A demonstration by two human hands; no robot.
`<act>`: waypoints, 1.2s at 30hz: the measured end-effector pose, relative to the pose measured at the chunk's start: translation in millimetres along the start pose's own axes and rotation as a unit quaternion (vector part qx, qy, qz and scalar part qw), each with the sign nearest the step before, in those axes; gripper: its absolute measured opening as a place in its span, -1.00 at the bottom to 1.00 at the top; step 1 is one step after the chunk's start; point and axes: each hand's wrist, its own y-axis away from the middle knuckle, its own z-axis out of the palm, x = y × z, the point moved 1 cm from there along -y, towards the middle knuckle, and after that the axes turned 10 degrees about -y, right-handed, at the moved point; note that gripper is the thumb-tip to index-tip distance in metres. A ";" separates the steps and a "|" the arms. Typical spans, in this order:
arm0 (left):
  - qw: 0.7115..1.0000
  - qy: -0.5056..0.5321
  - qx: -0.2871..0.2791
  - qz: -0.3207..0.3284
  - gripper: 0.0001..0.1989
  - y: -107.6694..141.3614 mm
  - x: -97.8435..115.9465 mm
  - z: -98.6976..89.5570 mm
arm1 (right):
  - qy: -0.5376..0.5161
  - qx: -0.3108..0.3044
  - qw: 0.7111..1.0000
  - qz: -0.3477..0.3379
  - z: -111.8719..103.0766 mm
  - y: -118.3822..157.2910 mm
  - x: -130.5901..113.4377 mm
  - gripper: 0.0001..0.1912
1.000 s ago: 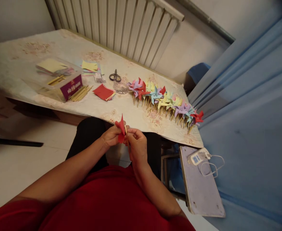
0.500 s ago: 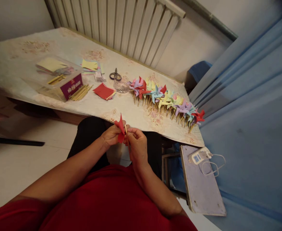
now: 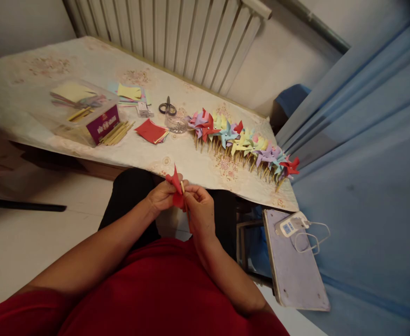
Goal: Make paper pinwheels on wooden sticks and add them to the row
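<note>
Above my lap, just off the table's front edge, my left hand is closed on a red paper pinwheel. My right hand pinches a thin wooden stick whose top end meets the back of the pinwheel. Whether the two are joined cannot be seen, as the fingers cover that spot. On the table, a row of finished pinwheels on sticks stretches to the right in red, purple, yellow and blue. A stack of red paper squares lies in front of me.
Left on the table stands a clear plastic box of paper and sticks, with loose sticks beside it. Scissors, a small clear tub and coloured paper lie behind. A power strip rests on a stool.
The red pinwheel's lower blade has turned slightly between my fingers. Both hands stay in nearly the same place, and the view has shifted a little.
</note>
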 end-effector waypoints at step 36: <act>1.000 0.000 -0.022 0.001 -0.60 2.3 0.2 -5.1 | 0.030 0.003 0.999 0.016 8.3 5.6 -2.2 -0.86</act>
